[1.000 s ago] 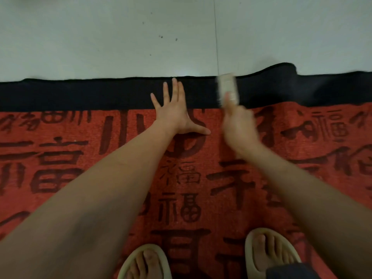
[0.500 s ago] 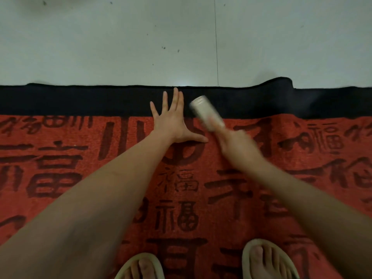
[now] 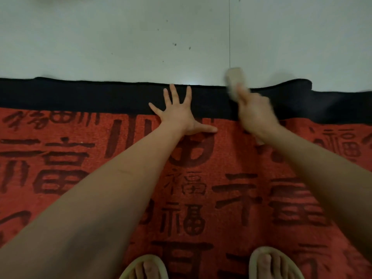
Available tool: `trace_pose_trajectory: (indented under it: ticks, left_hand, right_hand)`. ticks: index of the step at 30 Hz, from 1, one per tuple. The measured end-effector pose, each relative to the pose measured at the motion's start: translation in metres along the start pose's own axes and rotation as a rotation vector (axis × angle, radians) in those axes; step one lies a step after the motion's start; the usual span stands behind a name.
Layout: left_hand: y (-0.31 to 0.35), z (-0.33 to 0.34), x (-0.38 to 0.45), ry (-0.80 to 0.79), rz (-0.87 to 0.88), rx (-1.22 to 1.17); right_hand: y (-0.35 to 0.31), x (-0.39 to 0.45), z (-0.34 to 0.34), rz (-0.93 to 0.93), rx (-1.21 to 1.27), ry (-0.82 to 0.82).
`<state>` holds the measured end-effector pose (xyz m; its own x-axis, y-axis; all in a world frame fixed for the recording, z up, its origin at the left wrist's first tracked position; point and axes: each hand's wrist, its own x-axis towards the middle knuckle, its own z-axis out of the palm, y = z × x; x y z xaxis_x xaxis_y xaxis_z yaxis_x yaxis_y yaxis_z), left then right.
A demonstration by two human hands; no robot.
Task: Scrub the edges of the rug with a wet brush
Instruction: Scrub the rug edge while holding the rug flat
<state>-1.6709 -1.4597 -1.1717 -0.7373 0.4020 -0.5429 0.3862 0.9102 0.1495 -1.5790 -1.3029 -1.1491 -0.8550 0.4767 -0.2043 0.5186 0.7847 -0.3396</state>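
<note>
Red rug (image 3: 60, 168) with dark characters across lower frame, black border (image 3: 80, 95) along far edge. Border edge straight from far left to centre, meeting pale floor (image 3: 100, 37); open floor beyond the whole edge, a few dark specks, one tile seam running up from near the brush.

Left arm stretched forward from lower left. Left hand (image 3: 179, 115) palm-down, flat on rug at the red/black boundary. Fingers (image 3: 188, 95) straight and spread wide apart over the black border, thumb pointing right on the red. Pressing rug, holding nothing.

Just right of it, clear gap between. Right arm in from lower right, right hand (image 3: 254, 112) blurred, over the black border. Fingers curled, clamped on brush (image 3: 233, 76). Pale brush sticking forward past the hand, its far end across the rug edge onto floor, beside the tile seam. Bristle contact: cannot tell, too blurred.

Right of the hand, border humped up in a ripple (image 3: 298, 85), edge lifted and wavy, then dropping lower toward far right.

Bottom: two feet in pale slippers (image 3: 259, 256) on the rug.
</note>
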Motion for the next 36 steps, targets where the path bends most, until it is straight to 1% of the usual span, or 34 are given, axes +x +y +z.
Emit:
trace_pose_trajectory:
  ticks: [2,3,4,5,6,8,9,10,11,12,13,14,15,16,17,18,19,20,21,22,23,25,26,27,28,29,31,32,33,34,36]
  left_hand:
    - [0.004,0.005,0.001,0.031,-0.026,-0.042]
    - [0.004,0.008,0.003,0.051,-0.038,-0.051]
    - [0.003,0.009,0.004,0.054,-0.053,-0.056]
    - [0.004,0.008,0.005,0.036,-0.062,-0.057]
    - [0.007,0.005,0.006,0.005,-0.071,-0.057]
    - [0.015,0.000,0.006,-0.059,-0.102,-0.075]
    - [0.017,-0.003,0.007,-0.071,-0.121,-0.095]
    - [0.019,-0.003,0.009,-0.066,-0.127,-0.117]
    - [0.020,-0.003,0.011,-0.038,-0.122,-0.141]
    - [0.019,0.000,0.011,0.004,-0.112,-0.156]
    - [0.016,0.004,0.012,0.046,-0.106,-0.161]
    - [0.013,0.008,0.011,0.060,-0.103,-0.155]
    - [0.014,0.008,0.010,0.039,-0.101,-0.144]
    - [0.016,0.006,0.009,0.009,-0.095,-0.138]
    - [0.018,0.006,0.007,-0.007,-0.094,-0.131]
    - [0.018,0.007,0.008,-0.007,-0.104,-0.126]
    - [0.019,0.006,0.009,-0.005,-0.110,-0.126]
    - [0.019,0.005,0.011,0.002,-0.106,-0.139]
    - [0.018,0.005,0.012,0.029,-0.102,-0.158]
    - [0.016,0.008,0.012,0.060,-0.097,-0.163]
    - [0.014,0.010,0.011,0.073,-0.093,-0.155]
    - [0.014,0.009,0.011,0.015,-0.079,-0.125]
    - [0.014,0.008,0.010,-0.007,-0.079,-0.114]
    - [0.014,0.007,0.009,-0.012,-0.084,-0.104]
    - [0.014,0.006,0.009,-0.010,-0.093,-0.105]
    - [0.016,0.005,0.009,-0.007,-0.093,-0.115]
    - [0.016,0.008,0.010,0.039,-0.081,-0.146]
    - [0.014,0.011,0.010,0.065,-0.080,-0.147]
    - [0.012,0.012,0.009,0.071,-0.076,-0.136]
    - [0.011,0.012,0.009,0.055,-0.065,-0.121]
    - [0.003,0.009,0.007,0.036,-0.024,-0.101]
  right_hand:
    - [-0.039,-0.007,0.025,-0.126,0.026,-0.118]
    - [-0.048,-0.006,0.036,-0.155,0.038,-0.148]
    - [-0.047,-0.001,0.039,-0.148,0.024,-0.122]
    - [-0.034,0.010,0.036,-0.092,0.009,-0.060]
    - [-0.017,0.021,0.024,0.006,0.012,-0.004]
    - [0.002,0.030,0.006,0.184,0.051,0.052]
    - [-0.008,0.028,0.006,0.169,0.059,0.054]
    - [-0.026,0.019,0.014,0.080,0.065,0.014]
    - [-0.044,0.009,0.026,-0.029,0.077,-0.059]
    - [-0.055,-0.001,0.038,-0.094,0.086,-0.130]
    - [-0.056,-0.003,0.046,-0.120,0.083,-0.148]
    - [-0.047,0.000,0.044,-0.108,0.050,-0.114]
    - [-0.029,0.005,0.035,-0.059,0.006,-0.062]
    - [-0.009,0.005,0.024,0.034,-0.023,-0.023]
    - [0.004,0.004,0.015,0.116,-0.008,0.019]
    - [0.004,0.001,0.011,0.161,0.037,0.048]
    - [-0.010,-0.001,0.013,0.120,0.068,0.056]
    - [-0.030,-0.004,0.021,0.024,0.096,0.006]
    - [-0.047,-0.007,0.028,-0.065,0.103,-0.083]
    - [-0.056,-0.009,0.034,-0.126,0.114,-0.148]
    - [-0.055,-0.006,0.034,-0.153,0.092,-0.161]
    - [-0.019,-0.002,0.018,-0.066,-0.012,-0.058]
    - [0.003,-0.001,0.009,0.030,-0.033,0.008]
    - [0.013,-0.002,0.001,0.112,-0.013,0.053]
    - [0.008,-0.004,0.002,0.142,0.008,0.060]
    - [-0.010,-0.005,0.008,0.088,0.034,0.029]
    - [-0.048,-0.009,0.027,-0.070,0.090,-0.132]
    - [-0.056,-0.009,0.034,-0.119,0.117,-0.166]
    - [-0.052,-0.007,0.034,-0.123,0.103,-0.138]
    - [-0.036,-0.004,0.030,-0.081,0.068,-0.077]
    - [0.002,-0.003,0.016,0.068,0.014,0.025]
